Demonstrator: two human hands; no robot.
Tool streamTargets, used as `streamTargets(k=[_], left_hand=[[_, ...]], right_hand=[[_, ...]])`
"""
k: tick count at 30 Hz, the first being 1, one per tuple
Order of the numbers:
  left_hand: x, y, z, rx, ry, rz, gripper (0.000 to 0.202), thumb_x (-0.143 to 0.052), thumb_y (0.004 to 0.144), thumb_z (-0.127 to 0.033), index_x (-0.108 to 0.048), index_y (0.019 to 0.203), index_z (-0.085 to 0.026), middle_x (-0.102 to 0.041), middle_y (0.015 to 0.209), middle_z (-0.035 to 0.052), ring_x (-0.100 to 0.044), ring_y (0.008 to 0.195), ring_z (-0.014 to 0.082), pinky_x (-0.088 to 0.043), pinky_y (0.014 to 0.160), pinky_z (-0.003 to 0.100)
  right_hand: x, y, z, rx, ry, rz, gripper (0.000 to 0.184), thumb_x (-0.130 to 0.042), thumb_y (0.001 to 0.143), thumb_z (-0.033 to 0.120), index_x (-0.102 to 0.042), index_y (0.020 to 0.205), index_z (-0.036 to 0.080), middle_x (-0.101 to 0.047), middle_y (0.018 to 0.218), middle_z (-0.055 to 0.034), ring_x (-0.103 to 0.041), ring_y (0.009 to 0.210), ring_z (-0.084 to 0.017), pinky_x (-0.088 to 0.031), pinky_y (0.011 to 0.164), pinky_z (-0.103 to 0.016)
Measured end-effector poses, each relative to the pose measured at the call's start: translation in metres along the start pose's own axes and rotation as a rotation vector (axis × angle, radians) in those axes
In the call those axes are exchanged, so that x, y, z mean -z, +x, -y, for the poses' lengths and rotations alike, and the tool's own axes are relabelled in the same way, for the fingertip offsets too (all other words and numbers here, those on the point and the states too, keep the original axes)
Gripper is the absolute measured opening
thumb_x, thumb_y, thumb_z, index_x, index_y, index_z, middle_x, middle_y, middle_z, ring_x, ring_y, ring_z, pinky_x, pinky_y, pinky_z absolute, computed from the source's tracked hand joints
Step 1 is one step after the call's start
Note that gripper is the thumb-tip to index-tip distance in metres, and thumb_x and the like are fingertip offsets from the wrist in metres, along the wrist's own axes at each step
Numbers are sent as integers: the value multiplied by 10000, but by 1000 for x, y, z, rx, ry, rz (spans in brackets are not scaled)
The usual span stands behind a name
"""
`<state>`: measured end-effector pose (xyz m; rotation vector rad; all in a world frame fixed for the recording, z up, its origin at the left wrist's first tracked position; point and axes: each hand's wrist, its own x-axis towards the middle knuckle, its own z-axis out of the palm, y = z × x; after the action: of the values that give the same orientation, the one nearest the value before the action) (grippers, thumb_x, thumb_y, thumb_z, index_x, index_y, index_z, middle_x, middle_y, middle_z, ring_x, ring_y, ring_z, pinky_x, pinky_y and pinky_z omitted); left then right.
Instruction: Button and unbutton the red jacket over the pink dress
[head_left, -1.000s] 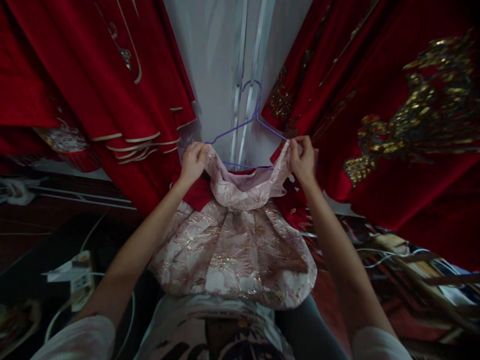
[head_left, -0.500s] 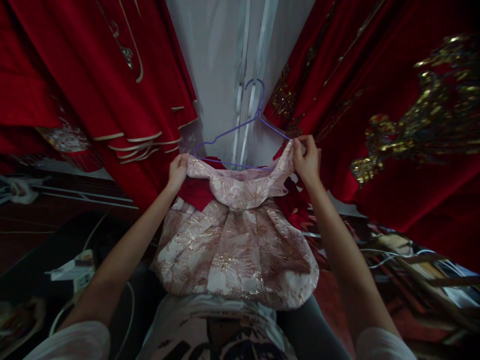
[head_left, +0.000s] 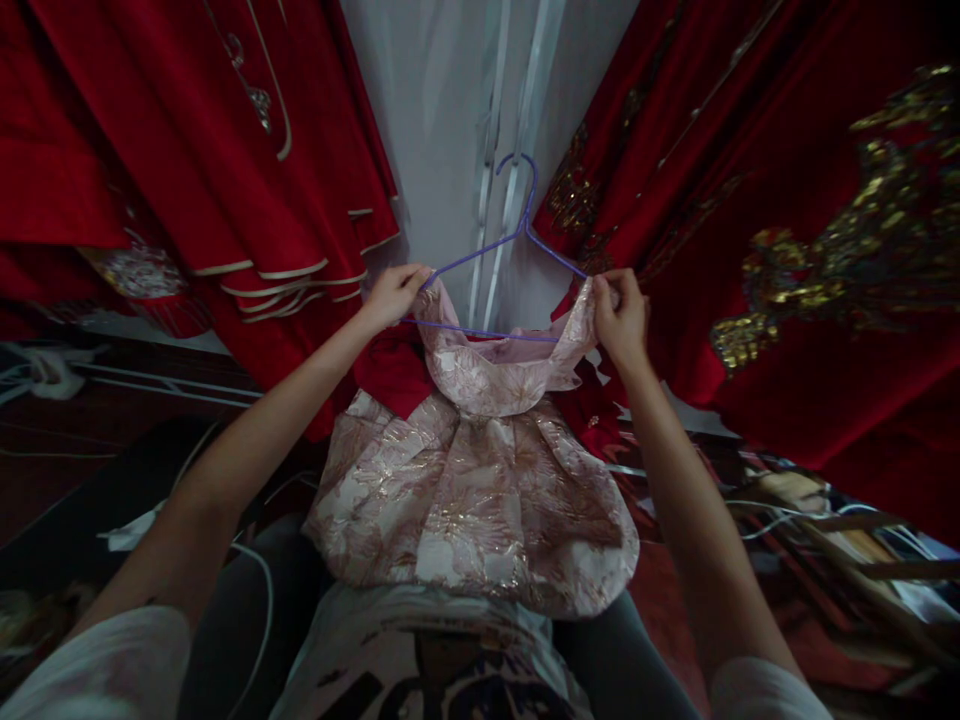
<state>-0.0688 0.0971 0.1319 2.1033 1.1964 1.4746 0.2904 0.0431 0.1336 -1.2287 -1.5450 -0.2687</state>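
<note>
Left hand moved inward, seemingly seating dress over purple hanger end; fingers of left and right hand pinch fabric.

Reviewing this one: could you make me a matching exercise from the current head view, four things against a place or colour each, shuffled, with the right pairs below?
Things
1. Hanger
2. Patterned garment
3. Left hand
4. Right hand

Place or colour
A. At the garment's upper corner on the picture's right
B. Pale pink and white with a shiny gold pattern
C. Purple
D. At the garment's upper corner on the picture's left

Right pairs: 1-C, 2-B, 3-D, 4-A
</note>
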Motion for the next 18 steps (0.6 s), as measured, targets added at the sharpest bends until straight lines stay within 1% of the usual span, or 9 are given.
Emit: streamTargets(k=[2,4,6,8,10,13,18], left_hand=[[6,-12,13,48,-59,-104,374,-506,872,-481,-641,751,-154,-620,727,13,-558,726,151,-421,701,237],[13,-28,32,120,-117,-234,373,-528,854,-502,-637,756,-159,-626,747,17,-565,747,151,-428,711,232],[21,-44,51,208,-171,-322,390,-546,831,-531,-625,740,-160,-621,733,17,-564,729,146,-433,694,227],[26,-57,65,254,-202,-347,404,-561,810,-553,-632,763,-159,-633,756,21,-571,739,144,-443,706,227],[29,-66,72,272,-216,-342,420,-564,798,-571,-641,783,-158,-643,776,23,-577,745,144,-450,717,230],[29,-71,75,263,-218,-344,433,-554,796,-583,-647,794,-161,-648,792,23,-581,742,142,-456,719,232],[27,-70,78,209,-208,-386,415,-538,810,-562,-645,804,-161,-637,802,24,-588,761,139,-458,756,235]], right_hand=[[0,0,1,-2,4,7,386,-377,944,515,-611,981,210,-649,828,-62,-612,753,-208,-469,754,-349],[1,-1,3,-11,10,22,400,-362,946,520,-609,997,209,-648,837,-67,-611,770,-213,-467,753,-351],[2,-2,4,-20,19,38,415,-350,948,526,-608,1010,207,-648,850,-73,-612,794,-219,-465,765,-358],[2,-3,6,-25,25,51,425,-342,948,531,-607,1015,205,-648,858,-76,-613,809,-222,-464,781,-365],[2,-3,7,-30,23,59,429,-338,947,533,-606,1017,205,-651,861,-77,-615,814,-224,-464,787,-369],[2,-3,6,-29,9,50,426,-335,950,529,-603,1011,204,-655,860,-78,-618,803,-221,-467,778,-366],[1,-2,4,-11,-18,34,421,-333,952,523,-605,1005,206,-665,871,-81,-626,803,-219,-474,786,-368]])
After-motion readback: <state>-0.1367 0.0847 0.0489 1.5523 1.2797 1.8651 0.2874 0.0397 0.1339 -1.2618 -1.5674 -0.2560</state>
